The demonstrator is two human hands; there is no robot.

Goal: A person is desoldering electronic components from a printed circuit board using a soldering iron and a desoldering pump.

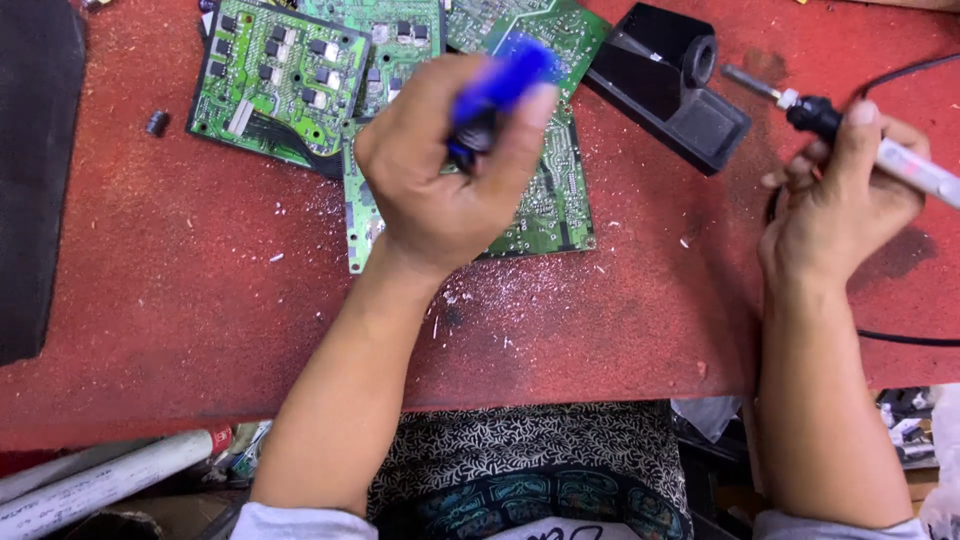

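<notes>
1. Head view, left side: my left hand (440, 175) is curled tight around a blue plastic pump-style tool with a dark barrel (497, 95), thumb and fingers wrapped fully about it. The blue end is blurred, so I cannot tell its exact shape. The hand hovers over a pile of green printed circuit boards (300, 80) lying on the worn red bench top (200, 300).

2. Head view, right side: my right hand (840, 205) is closed around a soldering iron with a white handle, black collar and grey metal tip (830, 115). The tip points up and to the left, well apart from the boards and near a black angular iron stand (670, 85). A black cord (905, 338) runs off across the bench behind that hand.

3. Bench around the hands: white flecks and crumbs lie scattered on the red surface just below the boards. A small dark cylindrical part (157, 122) sits alone to the left of the boards, and white plastic pipes (100, 480) lie below the bench edge.

4. Progress, as I judge it: both tools are in hand, yet neither touches a board, so no joint is being worked at this instant. The debris suggests some work is already done; how many joints are left I cannot tell.
</notes>
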